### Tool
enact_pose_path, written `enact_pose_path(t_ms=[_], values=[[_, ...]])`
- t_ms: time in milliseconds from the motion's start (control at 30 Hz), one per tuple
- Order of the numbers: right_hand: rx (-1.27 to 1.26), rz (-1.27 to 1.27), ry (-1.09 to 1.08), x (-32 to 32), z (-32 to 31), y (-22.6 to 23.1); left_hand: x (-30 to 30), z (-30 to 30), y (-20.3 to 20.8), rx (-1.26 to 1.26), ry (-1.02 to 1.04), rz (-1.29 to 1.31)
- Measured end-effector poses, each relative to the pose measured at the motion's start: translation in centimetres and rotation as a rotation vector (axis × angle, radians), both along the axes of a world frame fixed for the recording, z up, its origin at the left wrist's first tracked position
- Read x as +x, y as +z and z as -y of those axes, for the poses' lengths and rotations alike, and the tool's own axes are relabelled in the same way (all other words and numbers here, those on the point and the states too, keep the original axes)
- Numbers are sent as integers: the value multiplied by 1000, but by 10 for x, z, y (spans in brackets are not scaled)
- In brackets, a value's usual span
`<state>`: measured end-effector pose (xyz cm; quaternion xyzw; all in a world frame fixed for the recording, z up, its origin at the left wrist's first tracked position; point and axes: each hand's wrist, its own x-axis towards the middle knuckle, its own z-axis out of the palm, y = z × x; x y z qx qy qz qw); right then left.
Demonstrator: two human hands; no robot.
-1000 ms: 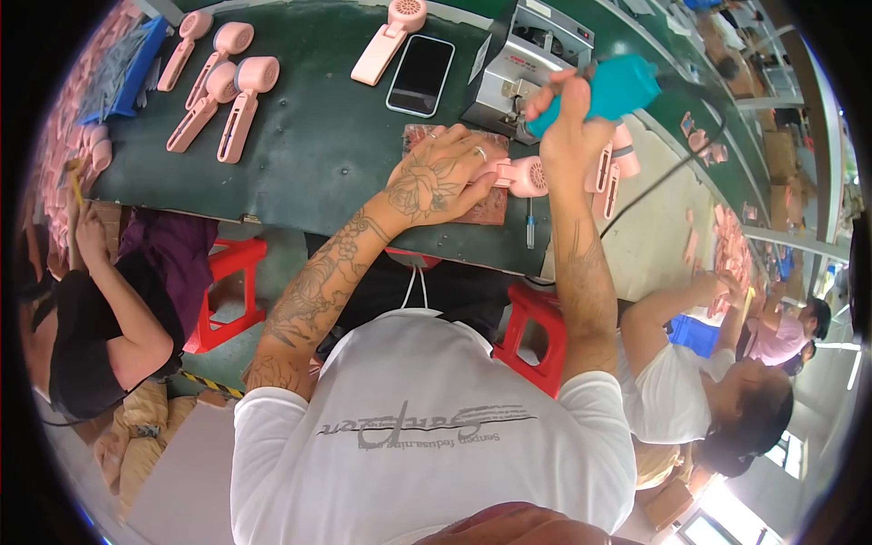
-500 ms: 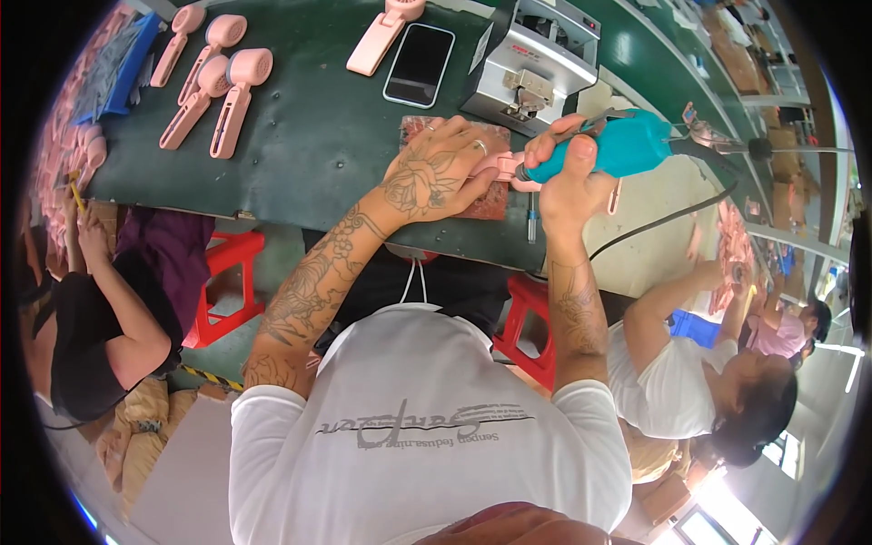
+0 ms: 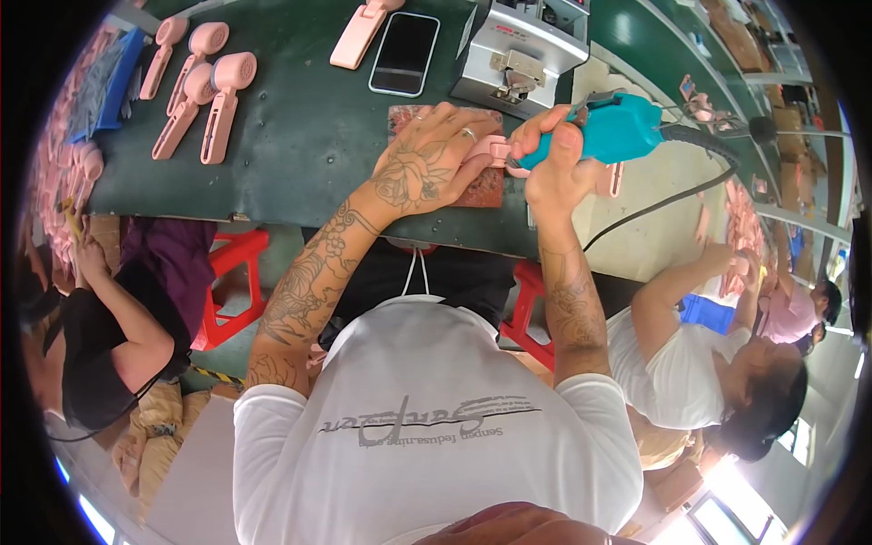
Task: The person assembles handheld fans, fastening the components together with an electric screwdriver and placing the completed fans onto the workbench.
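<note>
One pink fan (image 3: 495, 152), one teal screwdriver (image 3: 604, 132)
Left hand (image 3: 425, 163) clasps the fan; right hand (image 3: 558, 171) grips the screwdriver; four fans (image 3: 195, 90) lie leftward.

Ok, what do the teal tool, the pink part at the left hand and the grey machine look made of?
Teal tool: likely moulded plastic; smooth, evenly coloured casing.
Pink part: probably satin plastic, by its uniform colour, though the left hand hides much.
Grey machine: seemingly metal, satin sheen, with a shinier front fitting.
</note>
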<state>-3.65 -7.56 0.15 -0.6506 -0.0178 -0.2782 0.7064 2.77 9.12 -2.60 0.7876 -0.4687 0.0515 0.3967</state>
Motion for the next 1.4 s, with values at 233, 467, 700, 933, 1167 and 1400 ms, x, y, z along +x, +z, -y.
enact_pose_path(t_ms=[233, 467, 700, 933, 1167, 1400], values=[[290, -148, -96, -38, -8, 17, -21, -22, -1, 140, -106, 403], [213, 154, -67, -105, -6, 30, 6, -131, -4, 327, 532, 130], [200, -45, -167, -104, -13, 23, 82, -212, -2, 449, 804, 473], [150, -13, -168, -117, -7, 24, -5, 12, 64, -226, 269, -104], [136, -35, -178, -138, -14, 27, -9, 243, -36, -32, 166, -296], [144, -106, -222, -163, -6, 18, 2, 244, -26, 107, 267, -454]])
